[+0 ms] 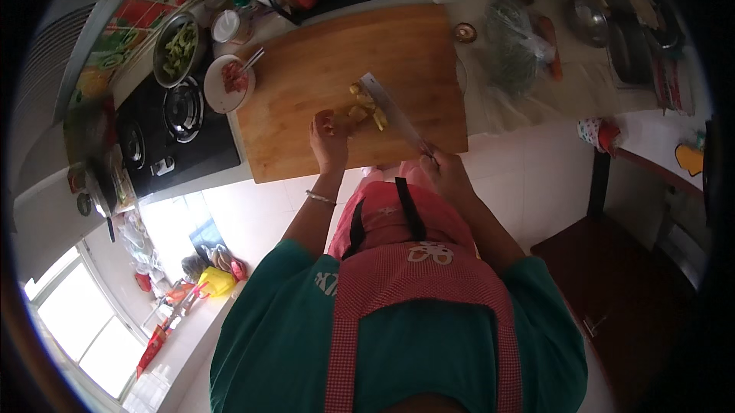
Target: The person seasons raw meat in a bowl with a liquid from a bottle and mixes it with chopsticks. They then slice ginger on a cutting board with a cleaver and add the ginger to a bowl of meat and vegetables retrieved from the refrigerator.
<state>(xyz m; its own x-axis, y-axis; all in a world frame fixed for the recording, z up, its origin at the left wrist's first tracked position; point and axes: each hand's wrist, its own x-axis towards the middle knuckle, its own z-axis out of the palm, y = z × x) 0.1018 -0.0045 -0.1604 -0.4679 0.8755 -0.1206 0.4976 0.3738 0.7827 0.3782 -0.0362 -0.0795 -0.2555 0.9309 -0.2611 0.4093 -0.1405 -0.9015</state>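
Observation:
A wide wooden cutting board (306, 61) lies on the counter before me. My right hand (445, 172) grips the handle of a cleaver (392, 113) at the board's near edge, its blade slanting away to the left. Yellow-brown chunks that look like ginger (358, 114) are gathered against the blade's left side. Just left of these chunks is my left hand (329, 137), its fingers loosely bent over the board and nothing plainly held in them.
A white bowl of chopped reddish food (227, 80) with a utensil in it stands left of the board. Beyond it are a metal bowl of green pieces (182, 52) and a black gas stove (157, 137). A plastic bag of greens (511, 49) lies on the right.

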